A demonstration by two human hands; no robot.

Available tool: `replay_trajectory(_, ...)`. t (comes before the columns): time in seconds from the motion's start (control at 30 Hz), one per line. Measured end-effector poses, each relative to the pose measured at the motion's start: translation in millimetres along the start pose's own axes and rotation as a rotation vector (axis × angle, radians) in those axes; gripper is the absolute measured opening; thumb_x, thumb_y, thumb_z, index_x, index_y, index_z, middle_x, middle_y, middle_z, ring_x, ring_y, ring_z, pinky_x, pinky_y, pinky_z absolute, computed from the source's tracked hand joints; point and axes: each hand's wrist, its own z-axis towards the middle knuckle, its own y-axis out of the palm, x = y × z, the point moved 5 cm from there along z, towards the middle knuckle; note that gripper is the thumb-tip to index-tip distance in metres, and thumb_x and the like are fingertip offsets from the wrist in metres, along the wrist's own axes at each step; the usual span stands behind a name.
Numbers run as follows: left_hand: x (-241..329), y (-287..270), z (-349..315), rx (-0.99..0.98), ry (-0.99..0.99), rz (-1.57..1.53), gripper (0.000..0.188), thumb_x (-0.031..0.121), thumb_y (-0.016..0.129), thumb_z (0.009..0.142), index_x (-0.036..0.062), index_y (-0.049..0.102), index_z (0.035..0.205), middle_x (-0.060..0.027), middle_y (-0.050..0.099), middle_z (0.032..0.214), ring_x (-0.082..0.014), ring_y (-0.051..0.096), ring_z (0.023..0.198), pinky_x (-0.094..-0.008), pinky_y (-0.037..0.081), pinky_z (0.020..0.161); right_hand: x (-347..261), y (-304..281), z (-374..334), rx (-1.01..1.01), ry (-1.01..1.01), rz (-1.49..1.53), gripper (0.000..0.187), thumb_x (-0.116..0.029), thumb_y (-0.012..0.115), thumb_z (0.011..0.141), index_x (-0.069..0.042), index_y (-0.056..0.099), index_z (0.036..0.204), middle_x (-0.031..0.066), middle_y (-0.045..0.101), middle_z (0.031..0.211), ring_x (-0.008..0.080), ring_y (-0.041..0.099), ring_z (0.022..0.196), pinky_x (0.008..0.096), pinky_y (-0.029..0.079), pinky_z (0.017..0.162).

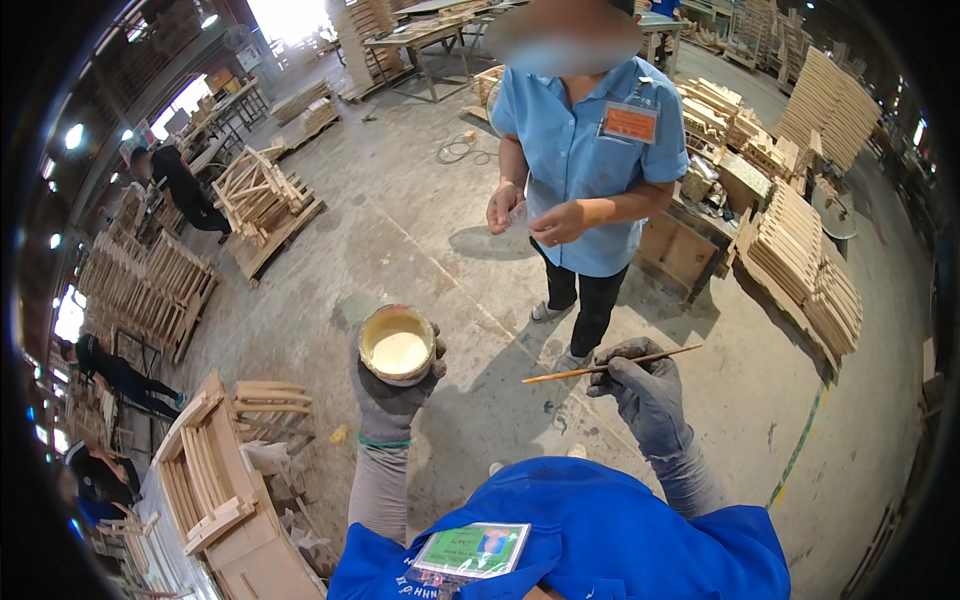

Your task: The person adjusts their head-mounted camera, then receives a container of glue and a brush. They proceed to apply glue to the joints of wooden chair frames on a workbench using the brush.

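My left hand [393,408], in a dirty grey glove, is closed around a small round pot [400,379] and holds it with its mouth upward. Inside lies a smooth pale-yellow substance [398,350], and dried smears coat the rim. To the right, my gloved right hand [645,392] pinches a thin stick-like tool [556,377] near its middle. It lies almost level, its yellow-orange end pointing left toward the pot but apart from it. Whether that end carries bristles I cannot tell.
A person in a light-blue shirt [590,150] stands close in front, fingering something small and clear. Wooden chair frames [215,470] lie at the lower left. Stacked wooden parts [800,240] stand at right, and a loaded pallet [262,205] farther left. Other people work along the left.
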Motion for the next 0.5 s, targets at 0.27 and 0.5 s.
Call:
replay_trajectory(0.27, -2.8, -7.5, -4.9, 0.045, -0.030, -0.099, 0.057, 0.055, 0.039, 0.089, 0.0103, 0.047, 0.125, -0.0156, 0.056, 0.115, -0.0396, 0.058, 0.098, -0.0525, 0.052, 0.077, -6.3, 10.9, -9.3, 0.021, -0.100, -0.060, 0.008, 0.001, 0.050, 0.086, 0.002, 0.053, 0.094, 0.0142, 0.060, 0.086, 0.0188, 0.062, 0.072, 0.0307, 0.054, 0.064)
replay_trajectory(0.5, -0.8, -10.0, -7.7, 0.041, -0.014, -0.109, 0.057, 0.054, 0.038, 0.090, 0.0105, 0.046, 0.126, -0.0144, 0.055, 0.116, -0.0397, 0.058, 0.097, -0.0540, 0.052, 0.077, -4.1, 23.4, -6.2, -0.027, -0.106, -0.085, 0.009, -0.004, 0.051, 0.088, 0.001, 0.052, 0.095, 0.0135, 0.059, 0.084, 0.0171, 0.060, 0.070, 0.0304, 0.054, 0.062)
